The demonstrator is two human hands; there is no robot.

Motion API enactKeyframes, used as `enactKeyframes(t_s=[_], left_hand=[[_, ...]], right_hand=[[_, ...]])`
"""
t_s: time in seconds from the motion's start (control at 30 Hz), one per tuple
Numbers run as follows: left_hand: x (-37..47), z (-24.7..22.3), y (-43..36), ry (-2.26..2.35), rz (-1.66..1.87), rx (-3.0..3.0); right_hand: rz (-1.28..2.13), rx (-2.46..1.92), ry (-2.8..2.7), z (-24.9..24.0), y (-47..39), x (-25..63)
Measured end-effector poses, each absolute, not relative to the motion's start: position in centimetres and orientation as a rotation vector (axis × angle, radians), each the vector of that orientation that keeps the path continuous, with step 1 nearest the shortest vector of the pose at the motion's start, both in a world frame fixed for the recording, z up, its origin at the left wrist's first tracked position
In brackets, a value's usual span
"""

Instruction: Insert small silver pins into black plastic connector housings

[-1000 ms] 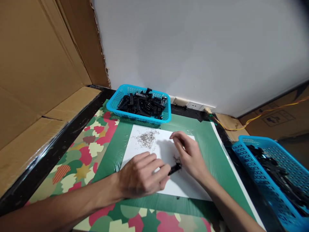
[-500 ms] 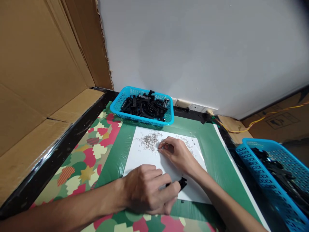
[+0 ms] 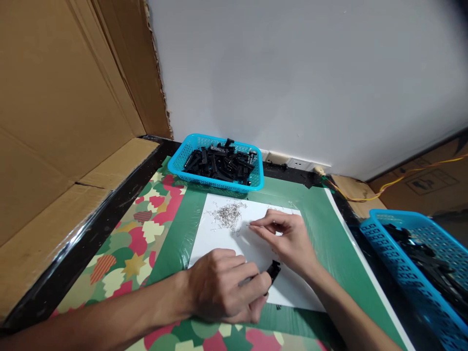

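My left hand [image 3: 228, 285] is closed around a black plastic part [image 3: 274, 270], whose notched end sticks out past the thumb and index finger. The rest of that part is hidden in the fist. Over the white sheet [image 3: 215, 243], my right hand [image 3: 287, 234] pinches thumb and index finger together on what looks like a small metal wire piece [image 3: 247, 224], only faintly visible at the tips. Just left of those fingertips lies a pile of small silvery wire pieces [image 3: 229, 216], possibly springs. More of them are scattered behind the right hand, partly covered by it.
A blue basket [image 3: 215, 183] full of black plastic parts stands at the back by the wall. Another blue basket [image 3: 398, 273] with black parts is at the right. Cardboard [image 3: 66, 87] rises on the left. Yellow and orange wires [image 3: 380, 191] run from a wall plug.
My right hand has drawn back from the wire pile, to the right, fingertips still pinched. The black part in my left hand has tilted more upright.
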State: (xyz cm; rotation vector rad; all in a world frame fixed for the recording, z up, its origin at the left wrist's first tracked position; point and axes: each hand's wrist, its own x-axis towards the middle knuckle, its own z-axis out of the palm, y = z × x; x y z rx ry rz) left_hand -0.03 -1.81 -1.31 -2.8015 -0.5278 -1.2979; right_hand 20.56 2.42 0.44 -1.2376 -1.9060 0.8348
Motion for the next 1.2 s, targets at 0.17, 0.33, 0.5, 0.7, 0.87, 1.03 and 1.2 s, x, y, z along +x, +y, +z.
enactKeyframes(t_s=[0.17, 0.33, 0.5, 0.7, 0.87, 1.03, 1.2], left_hand=[[-0.1, -1.1, -1.8, -0.524, -1.322, -2.799], [-0.2, -1.0, -1.8, -0.506, -1.346, -2.800], [-0.2, -0.9, -1.7, -0.491, -1.358, -2.801], [-0.3, -0.7, -1.6, -0.512, -1.401, -2.801], [-0.5, -1.2, -1.4, -0.769, -1.445, -2.761], [-0.6, -2.1, -0.8, -1.023, -1.304, -2.755], [-0.7, -2.7, -0.7, -1.003, -1.079, -2.908]], right_hand=[[0.804, -1.268, -1.932, 0.2, 2.5, 21.0], [0.925, -1.315, -1.801, 0.7, 2.5, 20.9], [1.080, -1.370, -1.696, 0.3, 2.5, 20.4], [1.092, -1.390, -1.596, 0.2, 2.8, 21.0], [1.001, -1.410, -1.538, 1.6, 2.9, 23.1], [1.197, -1.555, -1.576, 2.4, 2.7, 25.0], [1.260, -1.546, -1.761, 1.5, 2.8, 24.3]])
